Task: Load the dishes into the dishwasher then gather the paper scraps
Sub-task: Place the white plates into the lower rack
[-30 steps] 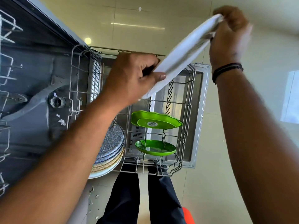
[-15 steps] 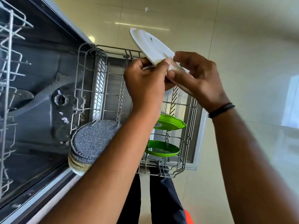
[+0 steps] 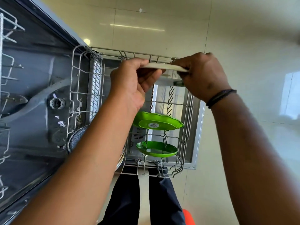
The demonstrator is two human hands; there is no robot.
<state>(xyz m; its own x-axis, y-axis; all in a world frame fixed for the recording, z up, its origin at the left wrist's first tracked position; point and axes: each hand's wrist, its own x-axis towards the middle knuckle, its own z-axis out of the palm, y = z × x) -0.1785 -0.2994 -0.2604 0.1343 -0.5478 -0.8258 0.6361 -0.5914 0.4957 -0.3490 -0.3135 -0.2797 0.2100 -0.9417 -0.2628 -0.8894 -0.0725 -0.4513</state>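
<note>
A white plate (image 3: 164,67) is seen edge-on over the far end of the pulled-out wire rack (image 3: 185,140). My left hand (image 3: 131,85) grips its left rim and my right hand (image 3: 201,75) grips its right rim. Two green plates stand in the rack's tines: the larger green plate (image 3: 158,121) and nearer me the smaller green plate (image 3: 156,149). A stack of speckled grey plates (image 3: 75,138) sits at the rack's left, mostly hidden behind my left forearm.
The open dishwasher tub (image 3: 35,88) with its spray arm (image 3: 37,98) fills the left side; small paper bits (image 3: 60,122) stick to its floor. The dishwasher door (image 3: 197,132) lies under the rack. A tiled floor surrounds it, with one white scrap (image 3: 140,10) far off.
The white plate has turned from tilted face-up to edge-on and come down toward the rack's far end. My hands moved apart to its opposite rims.
</note>
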